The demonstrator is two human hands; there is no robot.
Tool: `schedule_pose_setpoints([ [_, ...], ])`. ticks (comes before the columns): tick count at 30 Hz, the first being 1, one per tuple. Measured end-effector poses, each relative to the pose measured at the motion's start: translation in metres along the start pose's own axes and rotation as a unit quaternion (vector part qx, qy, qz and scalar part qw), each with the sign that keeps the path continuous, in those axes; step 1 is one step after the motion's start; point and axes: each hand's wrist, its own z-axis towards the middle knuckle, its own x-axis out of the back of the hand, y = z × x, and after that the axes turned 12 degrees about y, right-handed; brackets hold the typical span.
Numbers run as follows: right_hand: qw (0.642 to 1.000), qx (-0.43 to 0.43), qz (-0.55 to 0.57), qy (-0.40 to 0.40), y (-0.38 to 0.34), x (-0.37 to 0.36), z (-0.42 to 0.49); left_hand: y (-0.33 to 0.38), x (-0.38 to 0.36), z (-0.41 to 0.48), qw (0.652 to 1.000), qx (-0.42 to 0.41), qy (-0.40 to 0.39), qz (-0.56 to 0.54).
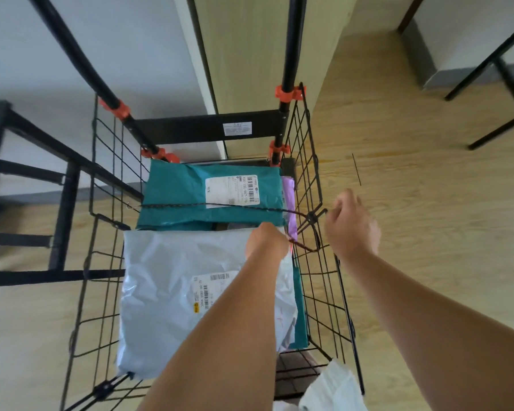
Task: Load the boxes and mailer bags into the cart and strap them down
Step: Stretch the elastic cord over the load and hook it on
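Pale bag at the bottom edge: a crumpled white plastic thing (pixel 334 387) lies outside the cart's near right corner; I cannot tell what it is.
Grey mailer bag: the grey mailer bag (pixel 161 292) lies flat on top of the load in the near half of the cart, label up, and my left forearm crosses over it.
Teal edge: a second teal bag (pixel 301 307) shows as a strip between the grey one and the right wire wall.
My left hand: my left hand (pixel 266 241) is inside the cart at the grey bag's far right corner, with its back to me. The fingers are curled under and closed on the end of the cord, which comes out just beside my knuckles.
Cord: the black cord (pixel 190 205) runs taut from the left wire wall across the teal bag. It passes round the right wall's rim and loops back to my left hand.
My right hand: my right hand (pixel 353 223) is outside the right wall at rim height. The fingers are bent toward the wire where the cord crosses, and I cannot tell if they grip it.
Teal mailer bag: the teal mailer bag (pixel 175 191) fills the far half, label up, under the cord.
Purple bag: the purple bag (pixel 290 188) is wedged against the right wall.
Cart: the black wire cart (pixel 190 129) has orange clamps (pixel 285 94) on its handle poles.
Around: a wooden floor (pixel 413 203), a black frame (pixel 66 203) to the left and table legs (pixel 502 69) far right.
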Motion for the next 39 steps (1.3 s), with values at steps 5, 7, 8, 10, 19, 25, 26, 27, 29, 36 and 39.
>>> schedule_pose_setpoints([
  [5, 0.974, 0.192, 0.046, -0.109, -0.046, -0.003, -0.015, -0.036, 0.026, 0.008, 0.999, 0.004, -0.022, 0.041],
  [7, 0.953, 0.231, 0.018, -0.193, -0.059, -0.016, -0.029, -0.05, 0.035, 0.01, 0.999, 0.003, -0.028, 0.047],
  [8, 0.939, 0.247, -0.002, -0.239, -0.066, -0.024, -0.037, -0.058, 0.04, 0.011, 0.998, 0.004, -0.031, 0.049],
  [10, 0.912, 0.266, -0.041, -0.309, -0.082, -0.039, -0.053, -0.072, 0.051, 0.012, 0.999, 0.012, -0.039, 0.033],
  [19, 0.876, 0.302, -0.131, -0.352, -0.141, -0.066, -0.09, -0.136, 0.107, 0.013, 1.0, -0.019, -0.012, -0.008],
  [25, 0.881, 0.341, -0.139, -0.296, -0.16, -0.058, -0.086, -0.171, 0.178, 0.019, 0.948, -0.022, 0.307, -0.074],
  [26, 0.89, 0.333, -0.129, -0.284, -0.166, -0.058, -0.088, -0.181, 0.186, 0.022, 0.934, -0.005, 0.347, -0.08],
  [27, 0.898, 0.325, -0.118, -0.271, -0.172, -0.06, -0.091, -0.191, 0.192, 0.028, 0.931, 0.02, 0.354, -0.087],
  [29, 0.899, 0.336, -0.113, -0.258, -0.183, -0.061, -0.096, -0.213, 0.196, 0.037, 0.952, 0.099, 0.273, -0.098],
  [36, 0.871, 0.404, -0.092, -0.265, -0.218, -0.085, -0.116, -0.232, 0.186, 0.058, 0.985, 0.153, 0.028, -0.073],
  [39, 0.848, 0.442, -0.109, -0.27, -0.233, -0.101, -0.122, -0.228, 0.188, 0.068, 0.988, 0.154, 0.006, -0.034],
])
